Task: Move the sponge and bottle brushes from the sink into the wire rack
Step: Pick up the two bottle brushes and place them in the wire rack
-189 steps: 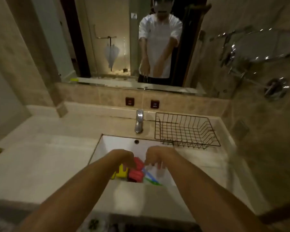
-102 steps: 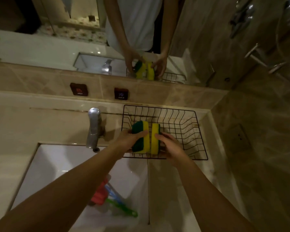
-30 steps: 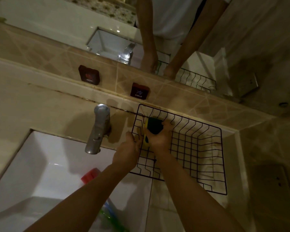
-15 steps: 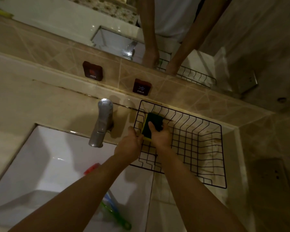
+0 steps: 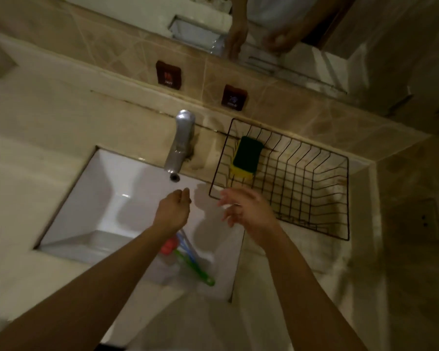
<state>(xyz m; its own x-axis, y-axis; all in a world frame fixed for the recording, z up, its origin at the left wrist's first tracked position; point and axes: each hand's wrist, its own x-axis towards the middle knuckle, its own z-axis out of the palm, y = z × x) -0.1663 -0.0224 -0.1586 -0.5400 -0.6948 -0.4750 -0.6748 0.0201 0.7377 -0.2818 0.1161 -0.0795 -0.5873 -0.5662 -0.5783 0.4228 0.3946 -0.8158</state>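
Moved: both hands pulled back out of wire rack (image 5: 314,198) since half a sec ago; sponge (image 5: 247,157) left behind in it, no longer gripped.
L hand (image 5: 174,210): empty, fingers loosely curled, over back part of sink (image 5: 99,188), in front of tap (image 5: 181,140).
R hand (image 5: 249,207): empty, fingers spread wide, hovering at rack's near-left corner, over sink's right edge; blurred w/ motion.
Sponge: green scrub face up, yellow foam under; lies tilted in rack's far-left corner, leaning on left wall wires. Looks like two stacked but can't tell for sure.
Rack: black wire, on counter (image 5: 302,274) right of sink, back edge against tiled ledge.
Bottle brushes: still in sink, near front-right. Red brush head (image 5: 169,245) partly hidden under L forearm; blue handle (image 5: 188,245) and green handle (image 5: 195,268) lie side by side, running toward sink's front-right corner.
Tap: chrome, spout over sink's back rim.
Wall: two dark hot/cold tags (image 5: 168,76) on tile behind tap; mirror (image 5: 200,24) above shows both hands reflected.
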